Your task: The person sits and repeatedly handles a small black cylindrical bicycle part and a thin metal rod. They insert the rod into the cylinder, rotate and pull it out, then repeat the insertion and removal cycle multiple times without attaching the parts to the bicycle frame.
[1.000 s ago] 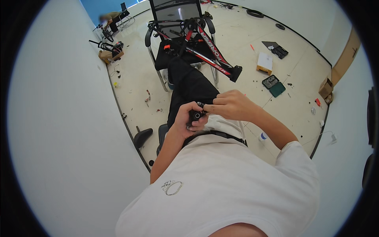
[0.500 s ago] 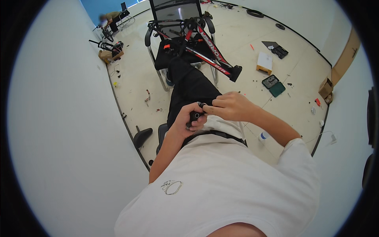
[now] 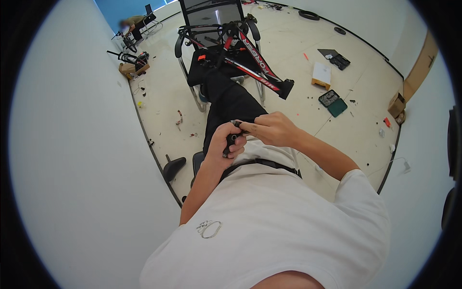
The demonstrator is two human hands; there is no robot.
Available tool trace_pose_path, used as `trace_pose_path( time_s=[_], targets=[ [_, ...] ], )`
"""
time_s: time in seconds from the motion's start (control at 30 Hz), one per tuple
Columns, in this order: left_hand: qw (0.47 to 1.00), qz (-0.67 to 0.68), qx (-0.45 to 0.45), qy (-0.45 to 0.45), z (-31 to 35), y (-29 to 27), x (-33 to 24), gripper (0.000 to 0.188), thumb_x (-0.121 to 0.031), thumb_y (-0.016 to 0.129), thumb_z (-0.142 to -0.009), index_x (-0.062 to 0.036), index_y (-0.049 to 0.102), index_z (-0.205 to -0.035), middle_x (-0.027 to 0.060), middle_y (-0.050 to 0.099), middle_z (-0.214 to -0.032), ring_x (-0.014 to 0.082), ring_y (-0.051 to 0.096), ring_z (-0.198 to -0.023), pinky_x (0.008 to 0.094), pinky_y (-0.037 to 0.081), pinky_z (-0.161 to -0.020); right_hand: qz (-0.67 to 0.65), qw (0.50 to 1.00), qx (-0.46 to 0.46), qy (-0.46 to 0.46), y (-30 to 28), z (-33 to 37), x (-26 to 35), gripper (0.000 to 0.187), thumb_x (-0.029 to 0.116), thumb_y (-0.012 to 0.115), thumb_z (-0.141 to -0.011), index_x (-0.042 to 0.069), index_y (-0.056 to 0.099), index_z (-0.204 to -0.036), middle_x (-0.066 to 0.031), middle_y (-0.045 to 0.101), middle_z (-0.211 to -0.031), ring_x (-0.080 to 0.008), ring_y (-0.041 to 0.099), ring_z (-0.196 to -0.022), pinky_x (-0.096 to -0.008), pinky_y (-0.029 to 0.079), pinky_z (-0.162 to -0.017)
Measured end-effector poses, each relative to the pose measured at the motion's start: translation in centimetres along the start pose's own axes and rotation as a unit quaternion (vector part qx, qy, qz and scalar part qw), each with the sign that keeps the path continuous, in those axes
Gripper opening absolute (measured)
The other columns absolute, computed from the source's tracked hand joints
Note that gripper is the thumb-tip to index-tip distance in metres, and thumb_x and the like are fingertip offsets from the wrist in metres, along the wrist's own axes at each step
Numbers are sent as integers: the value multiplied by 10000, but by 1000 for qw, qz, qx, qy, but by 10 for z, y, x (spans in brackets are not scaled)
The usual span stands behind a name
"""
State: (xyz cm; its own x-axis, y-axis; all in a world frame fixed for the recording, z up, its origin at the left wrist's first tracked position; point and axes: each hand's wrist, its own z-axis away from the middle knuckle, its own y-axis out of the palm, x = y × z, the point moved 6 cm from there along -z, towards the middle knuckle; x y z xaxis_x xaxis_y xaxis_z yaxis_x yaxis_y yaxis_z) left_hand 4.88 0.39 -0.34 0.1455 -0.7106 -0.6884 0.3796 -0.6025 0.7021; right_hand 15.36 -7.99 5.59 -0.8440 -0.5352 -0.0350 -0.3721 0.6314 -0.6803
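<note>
The small black part [image 3: 232,140] sits between the 2 hands, above the lap of the seated person and on the near side of the bicycle frame [image 3: 250,60]. The left hand [image 3: 224,144] is wrapped around the lower end of the part, fingers curled together and clamped on it, with the thumb lying along its side. The right hand [image 3: 272,129] meets the upper end of the part from the right; its fingers are bunched and pinched on the top of the part, touching the left hand's fingers. What kind of part it is cannot be told at this size. The red, black and white bicycle frame lies tilted across a black chair [image 3: 211,29] beyond the hands, and the person's leg in dark trousers [image 3: 231,98] stretches from the lap to the seat of that chair, under the frame. To the right of the bicycle frame, on the pale floor [image 3: 298,53], lie a white box [image 3: 321,74], a green case [image 3: 333,102] with its lid open just nearer than the box, and a dark open case [image 3: 337,58] farther off. Well to the right of the frame, a cardboard box [image 3: 397,102] stands against the wall. To the left of the frame, near the far wall, another person [image 3: 130,24] crouches beside a second bicycle [image 3: 130,55]. A black caster base [image 3: 173,166] shows on the floor left of the hands.
</note>
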Motion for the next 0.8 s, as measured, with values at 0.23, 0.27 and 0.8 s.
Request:
trace_pose_path(
  time_s=[0.23,0.27,0.8],
  targets=[
    [1000,13,-15,20,3,10,-7,117,-131,503,-856,-43,574,-883,25,504,-599,60,352,-395,209,255,-326,-33,999,-11,36,-10,-6,2,306,146,718,-803,97,653,-1098,-12,451,-594,-167,496,-507,-321,384,-429],
    [1000,0,7,24,3,13,-7,113,-127,510,-853,-37,569,-887,29,506,-605,63,353,-400,213,261,-331,-32,999,-12,40,-13,-6,0,284,156,730,-794,95,660,-1062,-12,455,-596,-172,496,-507,-323,389,-438],
    [989,-141,-30,31,-23,-6,22,364,-390,534,-935,-40,575,-843,74,545,-706,158,499,-540,271,398,-493,-343,843,15,414,-13,50,-70,305,270,834,-736,68,627,-640,30,566,-577,-80,509,-515,-236,357,-498]
  ],
)
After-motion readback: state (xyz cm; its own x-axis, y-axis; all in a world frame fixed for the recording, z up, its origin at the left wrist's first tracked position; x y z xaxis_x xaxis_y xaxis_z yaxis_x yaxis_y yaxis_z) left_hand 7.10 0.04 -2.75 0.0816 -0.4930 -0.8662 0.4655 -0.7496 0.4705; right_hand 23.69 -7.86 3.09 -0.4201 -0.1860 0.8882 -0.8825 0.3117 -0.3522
